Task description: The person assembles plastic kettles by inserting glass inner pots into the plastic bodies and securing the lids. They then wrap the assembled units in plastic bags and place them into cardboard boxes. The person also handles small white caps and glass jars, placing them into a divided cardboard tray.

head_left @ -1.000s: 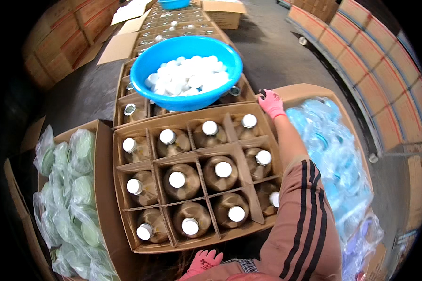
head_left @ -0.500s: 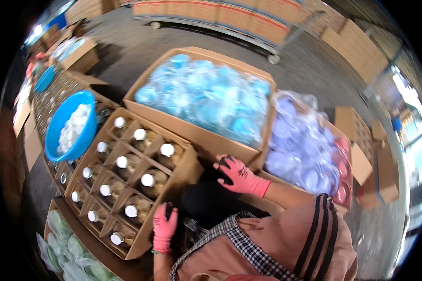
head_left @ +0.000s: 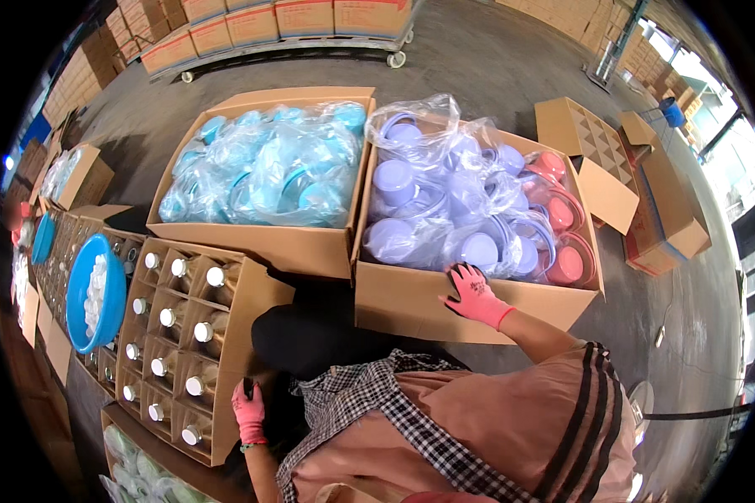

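Note:
My right hand (head_left: 478, 298), in a pink glove with black fingertips, is at the front rim of a carton (head_left: 445, 306). Its fingers are spread and hold nothing. Plastic-wrapped purple lids (head_left: 394, 182) with loop handles fill most of that carton, with red lids (head_left: 565, 264) along its right side. Lower left, my left hand (head_left: 248, 412), gloved alike, is beside the right wall of a divided carton (head_left: 242, 335). Its fingers look apart and grip nothing visible. Clear bottles (head_left: 212, 329) with white caps stand in that carton's compartments.
A carton of bagged turquoise lids (head_left: 264, 180) stands ahead. Left are a blue basin (head_left: 75, 293) of white caps and more bottles. Bagged pale green pieces (head_left: 143, 469) lie lower left. Opened cartons (head_left: 658, 210) stand right; a loaded trolley (head_left: 285, 46) is at the back.
The view has swung right, bringing the purple and red lids nearer the middle. My right hand has moved from beside the turquoise carton to the purple carton's front rim.

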